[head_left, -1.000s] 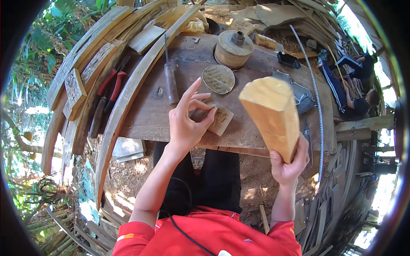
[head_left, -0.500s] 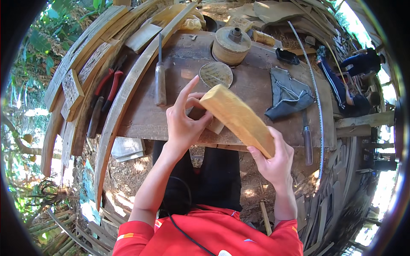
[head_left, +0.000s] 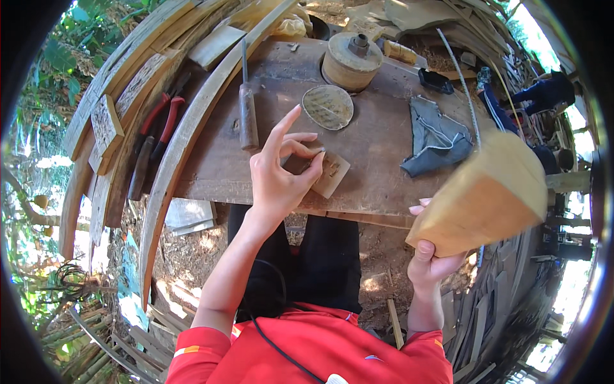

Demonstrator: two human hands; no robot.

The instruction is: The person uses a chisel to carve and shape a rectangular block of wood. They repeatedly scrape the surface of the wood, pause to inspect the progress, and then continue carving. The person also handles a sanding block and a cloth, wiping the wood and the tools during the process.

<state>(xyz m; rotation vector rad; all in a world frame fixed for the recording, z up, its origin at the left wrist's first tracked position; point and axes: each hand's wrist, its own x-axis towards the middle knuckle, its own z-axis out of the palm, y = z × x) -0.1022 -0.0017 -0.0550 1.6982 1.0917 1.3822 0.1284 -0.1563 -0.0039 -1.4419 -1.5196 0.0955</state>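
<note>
My right hand [head_left: 435, 264] grips a thick yellowish wooden block [head_left: 486, 192] by its lower end, out to the right and raised. Thumb and forefinger of my left hand [head_left: 278, 169] press together, with the other fingers apart; anything pinched there is too small to make out. Just beneath those fingertips, a small square piece of wood [head_left: 334, 174] lies near the front edge of the workbench [head_left: 211, 157]. Beyond it is a round, flat disc [head_left: 327, 107] with a marked top. Behind that stands a round wooden piece with a metal nut on top [head_left: 352, 61].
A chisel-like tool [head_left: 247, 115] lies left of my left hand, beside a long curved plank [head_left: 185, 144]. Red-handled pliers [head_left: 167, 125] rest farther left. Grey cloth [head_left: 437, 137] and a black tray [head_left: 436, 81] are at right. People [head_left: 543, 96] sit beyond.
My right hand has swung the wooden block rightward and up, away from my left hand. The small square wood piece now shows more fully. My left hand has stayed almost in place.
</note>
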